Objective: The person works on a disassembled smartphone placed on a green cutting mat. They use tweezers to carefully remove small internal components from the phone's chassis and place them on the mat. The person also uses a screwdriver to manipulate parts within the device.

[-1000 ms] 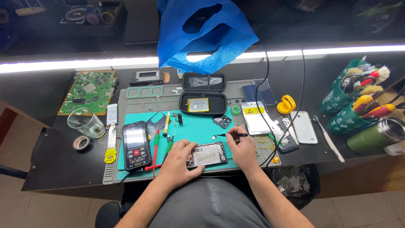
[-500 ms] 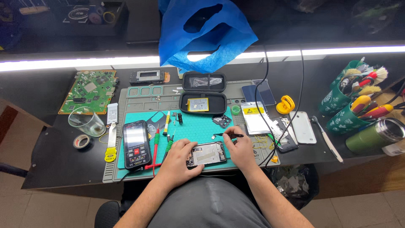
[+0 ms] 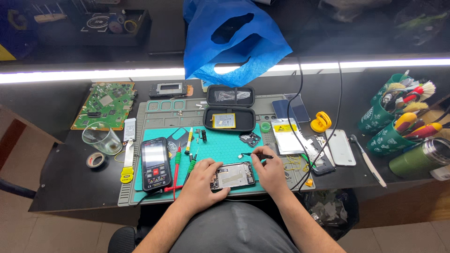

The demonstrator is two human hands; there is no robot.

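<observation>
Head view: left hand [image 3: 202, 180] flat on opened phone [image 3: 233, 175], pinning its left end, no closed grip. Right hand [image 3: 268, 172] at phone's right end, grip closed on tweezers [image 3: 257, 155]. Phone lying on teal mat [image 3: 220, 140], near desk [image 3: 70, 178] front edge. Multimeter [image 3: 155, 164] just left, black zip case [image 3: 229, 108] behind.

Electronics repair workbench.
Indicators: green circuit board [image 3: 104, 105], multimeter [image 3: 155, 164] on silicone work mat [image 3: 220, 140], tool-filled cups [image 3: 398, 124], opened phone [image 3: 233, 175].
</observation>
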